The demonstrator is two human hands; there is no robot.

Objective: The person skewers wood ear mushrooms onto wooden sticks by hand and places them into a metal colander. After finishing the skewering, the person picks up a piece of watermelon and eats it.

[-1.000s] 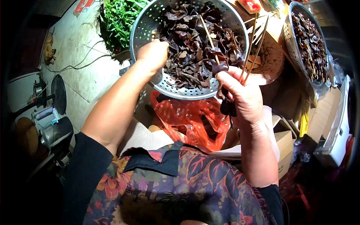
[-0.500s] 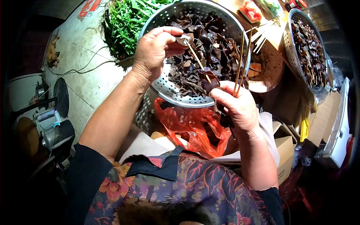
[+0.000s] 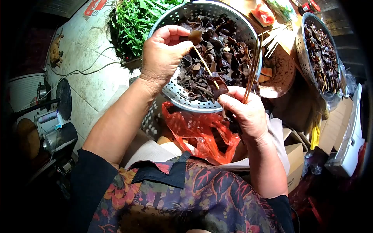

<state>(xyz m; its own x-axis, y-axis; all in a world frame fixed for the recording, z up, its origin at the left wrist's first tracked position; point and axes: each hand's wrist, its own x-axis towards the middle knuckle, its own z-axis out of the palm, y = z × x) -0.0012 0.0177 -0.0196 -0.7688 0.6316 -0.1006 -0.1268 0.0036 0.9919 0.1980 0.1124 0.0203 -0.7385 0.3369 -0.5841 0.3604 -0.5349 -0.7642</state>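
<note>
Two hands work above the colander (image 3: 171,91) of dark fungus. Left hand (image 3: 163,52): grip closed, pinching one fungus piece (image 3: 194,37) at the skewer (image 3: 204,64) tip. Right hand (image 3: 244,112): grip closed on the skewer's lower end, spare skewers (image 3: 252,70) held alongside. Red bag (image 3: 190,124) lies beneath the colander.

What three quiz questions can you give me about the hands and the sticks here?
1. True or false: the left hand pinches a dark mushroom piece at the tip of a skewer.
2. The plastic bag beside the big colander is: A red, B blue, C white.
3. Which hand grips the spare sticks?
Key: 1 true; 2 A; 3 the right hand.
</note>
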